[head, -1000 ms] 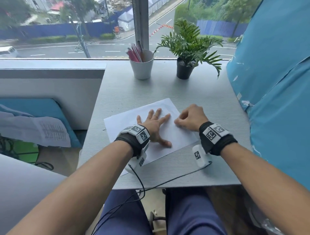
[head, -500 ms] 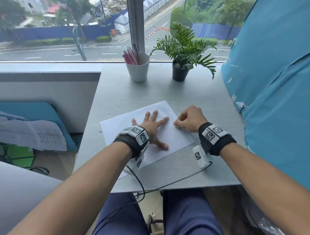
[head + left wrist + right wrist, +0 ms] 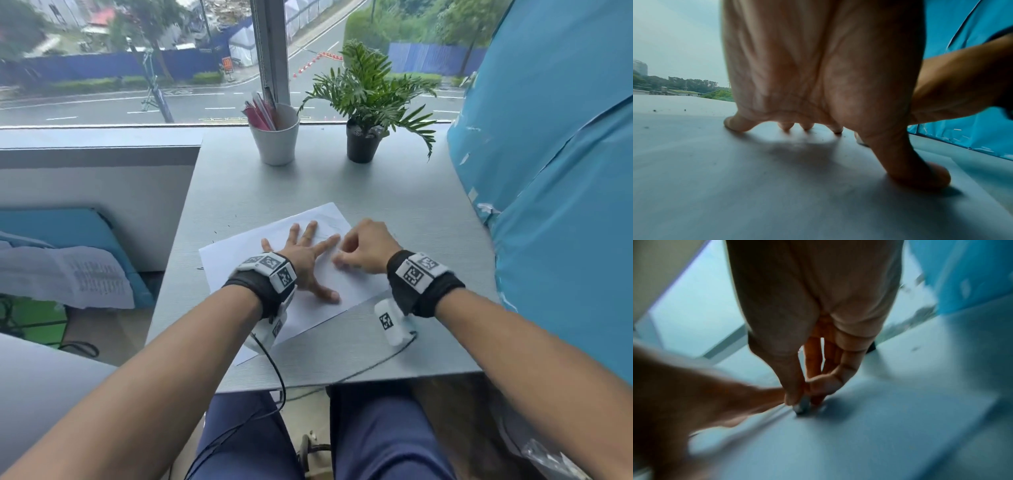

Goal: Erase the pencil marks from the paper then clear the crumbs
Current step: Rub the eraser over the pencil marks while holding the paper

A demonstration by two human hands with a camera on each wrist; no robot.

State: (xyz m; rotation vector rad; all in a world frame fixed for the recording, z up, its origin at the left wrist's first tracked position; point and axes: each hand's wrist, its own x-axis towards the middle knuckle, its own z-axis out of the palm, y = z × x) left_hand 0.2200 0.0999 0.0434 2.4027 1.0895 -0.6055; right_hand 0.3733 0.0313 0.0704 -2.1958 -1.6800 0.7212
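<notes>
Head view: left hand [image 3: 305, 255], fingers spread flat, pins the paper [image 3: 239, 253] to the surface [image 3: 394, 192]; right hand [image 3: 368, 246] pinches an eraser [image 3: 802, 405] beside it. Hard rubbing could crease the paper.

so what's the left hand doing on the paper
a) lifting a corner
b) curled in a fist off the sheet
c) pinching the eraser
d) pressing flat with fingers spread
d: the left hand lies on the paper with fingers spread, their tips pressing down in the left wrist view, while the right hand pinches the eraser.
</notes>
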